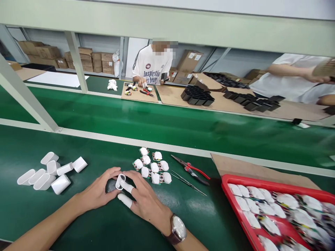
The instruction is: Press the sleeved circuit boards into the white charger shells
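Both my hands meet over the green mat around one small white plastic shell point(120, 181). My left hand point(98, 191) curls its fingers against the shell's left side. My right hand point(145, 200), with white finger cots on two fingers and a wristwatch point(178, 230) on the wrist, pinches the shell from the right. A cluster of several small white parts with circuit boards point(153, 166) lies just beyond my right hand. Several empty white shells point(49, 172) lie in a loose pile to the left.
Red-handled cutters point(192, 169) and tweezers point(188, 183) lie to the right of the cluster. A red tray point(227, 190) of several white parts sits at the lower right on cardboard. Across the green belt two other people work near black trays point(197, 95) and cardboard boxes.
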Demonstrator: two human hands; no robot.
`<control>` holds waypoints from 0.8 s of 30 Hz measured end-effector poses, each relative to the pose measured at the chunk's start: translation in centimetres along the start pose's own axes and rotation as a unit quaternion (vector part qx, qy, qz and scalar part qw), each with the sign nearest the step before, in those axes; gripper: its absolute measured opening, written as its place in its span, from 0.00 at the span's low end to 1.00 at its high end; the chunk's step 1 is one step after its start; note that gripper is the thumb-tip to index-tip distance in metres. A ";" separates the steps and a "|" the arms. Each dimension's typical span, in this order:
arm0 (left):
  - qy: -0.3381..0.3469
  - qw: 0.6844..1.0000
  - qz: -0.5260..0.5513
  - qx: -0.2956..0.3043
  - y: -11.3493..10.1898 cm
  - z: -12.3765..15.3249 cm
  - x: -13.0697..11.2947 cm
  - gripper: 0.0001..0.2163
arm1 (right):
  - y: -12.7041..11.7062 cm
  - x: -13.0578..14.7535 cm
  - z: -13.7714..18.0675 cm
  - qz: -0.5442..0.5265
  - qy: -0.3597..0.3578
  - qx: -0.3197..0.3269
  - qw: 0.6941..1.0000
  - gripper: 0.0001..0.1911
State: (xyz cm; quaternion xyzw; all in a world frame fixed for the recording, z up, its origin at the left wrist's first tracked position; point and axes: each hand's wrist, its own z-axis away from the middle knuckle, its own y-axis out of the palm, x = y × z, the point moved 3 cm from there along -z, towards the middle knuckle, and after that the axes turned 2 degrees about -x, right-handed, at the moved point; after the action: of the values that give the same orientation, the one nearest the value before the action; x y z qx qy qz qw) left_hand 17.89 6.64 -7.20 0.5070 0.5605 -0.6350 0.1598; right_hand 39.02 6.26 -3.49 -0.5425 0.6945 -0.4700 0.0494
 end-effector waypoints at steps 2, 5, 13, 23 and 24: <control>-0.005 1.000 0.011 0.000 0.0 0.0 -0.1 0.32 | 0.2 0.0 -0.2 -0.004 -0.005 0.000 1.000 0.18; 0.033 0.999 0.004 -0.012 -0.3 0.0 -0.7 0.23 | 0.5 -0.2 -0.1 -0.002 0.013 0.004 1.000 0.17; 0.158 0.984 -0.079 -0.040 -1.2 -0.1 -2.1 0.08 | 0.7 -0.8 0.6 -0.009 0.061 0.038 0.997 0.16; 0.177 0.980 -0.083 -0.037 -1.0 -0.5 -1.9 0.10 | 0.6 -0.9 0.5 0.024 0.034 0.073 0.996 0.17; 0.178 0.980 -0.081 -0.034 -1.0 -0.6 -1.9 0.10 | 0.5 -0.9 0.4 0.028 0.037 0.082 0.996 0.16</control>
State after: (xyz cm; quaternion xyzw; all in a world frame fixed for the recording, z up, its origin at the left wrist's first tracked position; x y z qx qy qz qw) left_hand 18.23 6.73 -5.00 0.5589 0.6406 -0.5261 0.0225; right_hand 39.27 6.71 -4.42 -0.4994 0.6697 -0.5436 0.0812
